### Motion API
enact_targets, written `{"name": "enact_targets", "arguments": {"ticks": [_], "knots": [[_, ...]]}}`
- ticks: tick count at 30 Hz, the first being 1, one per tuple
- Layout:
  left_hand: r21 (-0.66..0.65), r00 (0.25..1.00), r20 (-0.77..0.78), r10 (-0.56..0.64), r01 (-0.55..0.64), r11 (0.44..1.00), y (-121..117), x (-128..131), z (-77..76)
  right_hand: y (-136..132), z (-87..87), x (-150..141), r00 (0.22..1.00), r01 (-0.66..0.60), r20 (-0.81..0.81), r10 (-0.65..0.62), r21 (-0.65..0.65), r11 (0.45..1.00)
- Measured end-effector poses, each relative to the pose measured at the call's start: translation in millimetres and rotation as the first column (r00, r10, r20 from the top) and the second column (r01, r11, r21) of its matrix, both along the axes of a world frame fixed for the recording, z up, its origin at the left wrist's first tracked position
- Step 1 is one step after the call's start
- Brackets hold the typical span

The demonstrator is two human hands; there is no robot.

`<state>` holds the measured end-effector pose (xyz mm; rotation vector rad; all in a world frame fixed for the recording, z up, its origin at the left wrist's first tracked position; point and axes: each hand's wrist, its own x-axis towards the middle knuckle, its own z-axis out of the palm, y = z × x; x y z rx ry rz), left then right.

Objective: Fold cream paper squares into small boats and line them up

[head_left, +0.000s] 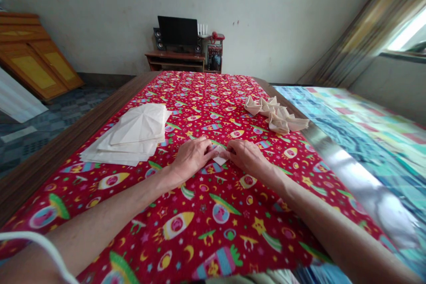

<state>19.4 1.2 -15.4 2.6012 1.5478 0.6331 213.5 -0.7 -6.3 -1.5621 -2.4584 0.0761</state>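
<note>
Between my two hands, in the middle of the red patterned cloth, lies a small folded piece of white paper. My left hand pinches its left side, thumb against curled fingers. On the other side my right hand grips the paper's right edge, its fingers bent down over it. Most of the paper is hidden under the fingers. A stack of off-white paper sheets, the top one creased in a star pattern, lies to the left. Several folded paper shapes with pointed ends sit to the right.
The cloth covers a wooden table. A bed with a checked cover stands along the right. Beyond the table are a desk with a black monitor and a red telephone. A white cable crosses the lower left.
</note>
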Motion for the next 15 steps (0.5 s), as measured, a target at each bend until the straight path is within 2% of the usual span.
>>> {"name": "enact_targets", "arguments": {"ticks": [9, 15], "knots": [[0.023, 1.0, -0.026, 0.013, -0.013, 1.0, -2.4, 0.4, 1.6, 1.6, 6.0, -2.9, 0.997, 0.07, 0.029, -0.068, -0.057, 0.996], [-0.036, 1.0, 0.016, -0.013, 0.013, 0.999, 1.6, -7.0, 0.4, 2.0, 12.5, -3.2, 0.996, 0.089, 0.005, -0.089, -0.12, 0.989]]}}
